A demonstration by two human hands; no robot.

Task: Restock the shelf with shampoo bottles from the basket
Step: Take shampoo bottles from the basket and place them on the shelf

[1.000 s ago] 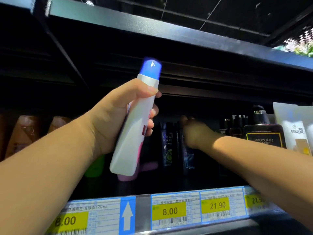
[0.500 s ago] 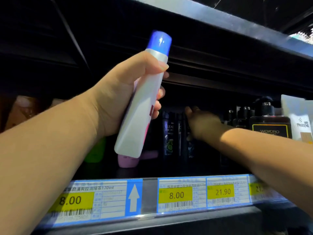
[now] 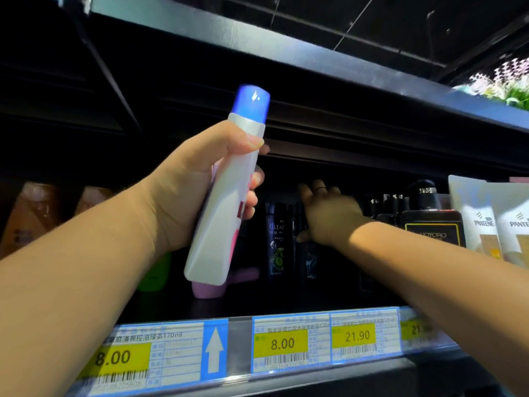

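Note:
A white shampoo bottle (image 3: 226, 202) with a blue cap is tilted, cap up and to the right, in front of the shelf opening. My left hand (image 3: 191, 184) grips it round the upper body, thumb just under the cap. Deeper inside the shelf, my right hand (image 3: 332, 216) reaches to a row of dark Clear bottles (image 3: 276, 242). Its fingers are stretched upward against them and its thumb is low on the left. The basket is out of view.
The shelf's front rail (image 3: 240, 348) carries yellow price tags. A purple bottle (image 3: 206, 289) and a green one (image 3: 154, 273) stand behind the white bottle. A black WOYORO bottle (image 3: 432, 227) and white Pantene tubes (image 3: 483, 219) are at the right, orange packs (image 3: 31, 216) at the left. The upper shelf (image 3: 286, 50) hangs close overhead.
My left hand keeps the white bottle raised in much the same pose. My right hand's fingers, curled a second ago, now stretch upward against the dark bottles. The view has shifted slightly.

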